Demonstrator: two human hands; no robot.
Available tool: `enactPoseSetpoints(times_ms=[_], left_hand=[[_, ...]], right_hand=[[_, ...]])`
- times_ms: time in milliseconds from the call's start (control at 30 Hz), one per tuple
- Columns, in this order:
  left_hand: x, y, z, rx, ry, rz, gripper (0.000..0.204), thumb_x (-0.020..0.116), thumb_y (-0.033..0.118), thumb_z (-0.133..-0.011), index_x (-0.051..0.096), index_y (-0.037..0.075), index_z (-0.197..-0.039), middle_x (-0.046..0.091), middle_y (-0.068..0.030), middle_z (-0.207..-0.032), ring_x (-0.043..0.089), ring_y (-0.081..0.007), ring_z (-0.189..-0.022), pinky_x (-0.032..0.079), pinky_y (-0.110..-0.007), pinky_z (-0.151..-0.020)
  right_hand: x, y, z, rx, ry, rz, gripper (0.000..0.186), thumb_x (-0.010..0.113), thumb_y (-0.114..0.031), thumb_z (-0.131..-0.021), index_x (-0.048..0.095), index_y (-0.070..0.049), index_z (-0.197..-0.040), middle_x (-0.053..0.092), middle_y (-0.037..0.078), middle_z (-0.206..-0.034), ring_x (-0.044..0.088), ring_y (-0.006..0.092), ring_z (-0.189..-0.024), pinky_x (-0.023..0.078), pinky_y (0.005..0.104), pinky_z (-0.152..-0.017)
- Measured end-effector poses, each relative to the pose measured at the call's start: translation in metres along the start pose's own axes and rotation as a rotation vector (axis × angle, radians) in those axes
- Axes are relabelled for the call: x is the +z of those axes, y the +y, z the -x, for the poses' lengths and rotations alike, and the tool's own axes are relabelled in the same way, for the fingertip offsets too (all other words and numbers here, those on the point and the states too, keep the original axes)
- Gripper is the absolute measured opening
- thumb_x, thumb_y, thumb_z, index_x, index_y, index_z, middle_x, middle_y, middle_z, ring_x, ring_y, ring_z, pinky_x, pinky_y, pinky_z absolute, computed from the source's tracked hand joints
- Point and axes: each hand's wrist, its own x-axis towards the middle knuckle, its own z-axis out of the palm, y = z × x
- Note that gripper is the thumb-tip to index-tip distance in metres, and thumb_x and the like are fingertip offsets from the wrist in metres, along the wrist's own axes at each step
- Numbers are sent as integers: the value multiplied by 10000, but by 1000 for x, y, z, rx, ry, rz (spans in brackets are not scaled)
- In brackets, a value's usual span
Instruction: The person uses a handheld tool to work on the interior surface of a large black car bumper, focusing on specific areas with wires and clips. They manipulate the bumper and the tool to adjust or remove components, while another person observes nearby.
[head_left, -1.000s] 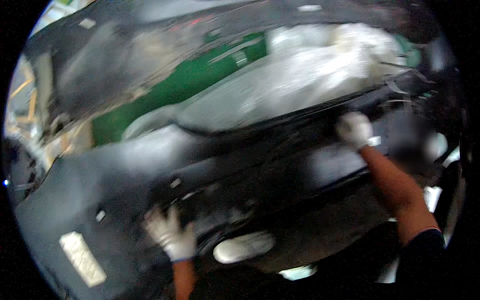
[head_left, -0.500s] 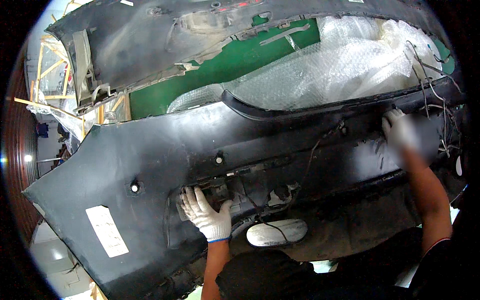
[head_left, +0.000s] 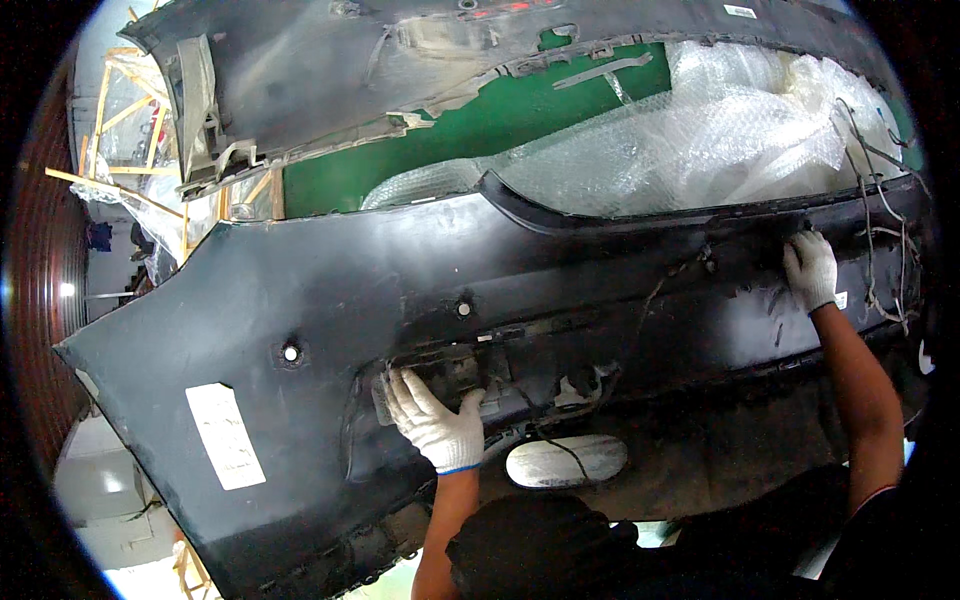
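A large black car bumper [head_left: 330,270] lies across the view with its inner side up. On its middle left, my left hand [head_left: 432,420], in a white knit glove, rests with fingers stretched out and thumb apart, over the recess of a rectangular opening. Farther right, my gloved right hand [head_left: 812,272] touches the bumper near its far edge. Its fingers are bent down around a small dark spot, and their tips are partly hidden. Loose wiring [head_left: 868,200] hangs over the bumper's right end. A white paper label [head_left: 226,436] is stuck near its left end.
Another dark bumper [head_left: 300,90] lies beyond, with clear bubble wrap [head_left: 620,150] and green floor [head_left: 430,150] between the two. Wooden slats [head_left: 130,180] with plastic film stand at the left. Pale boxes [head_left: 110,490] sit by the bumper's left corner.
The whole view has shifted, so the bumpers appear slightly farther right. Both hands keep about the same places on the near bumper.
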Motion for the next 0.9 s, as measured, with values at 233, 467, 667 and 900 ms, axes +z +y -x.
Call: enactPoseSetpoints(times_ms=[233, 467, 667, 900], left_hand=[[2, -4, 5, 0, 9, -34, 1325, 1028, 418, -623, 342, 0, -1676, 372, -237, -1738, 387, -505, -1559, 370, -605, -1272], [1, 0, 7, -72, -38, -62, 1351, 1025, 451, -636, 305, -4, -1686, 326, -251, -1755, 380, -524, -1541, 368, -620, -1261], [4, 2, 7, -95, -52, -25, 1347, 1018, 464, -658, 295, -25, -1683, 300, -281, -1755, 361, -540, -1544, 357, -637, -1259], [-8, 5, -10, -243, -233, -154, 1467, 988, 624, -603, 276, -48, -1695, 300, -263, -1763, 356, -496, -1551, 329, -577, -1289]], right_hand=[[2, 2, 1, -4, -23, -1, 221, 677, -230, -959, 723, -42, -1067, 708, 207, -1078, 651, 469, -1053, 526, 550, -920], [8, 10, 0, 96, -156, 21, 270, 690, -257, -980, 733, -42, -1139, 730, 237, -1248, 639, 502, -1237, 503, 559, -1102], [18, 24, 7, 76, -77, 30, 284, 697, -249, -979, 735, -34, -1161, 725, 247, -1274, 633, 507, -1268, 498, 562, -1114], [0, 8, -1, 135, -214, -5, 277, 675, -247, -995, 738, -22, -1145, 719, 236, -1306, 615, 486, -1310, 501, 555, -1106]])
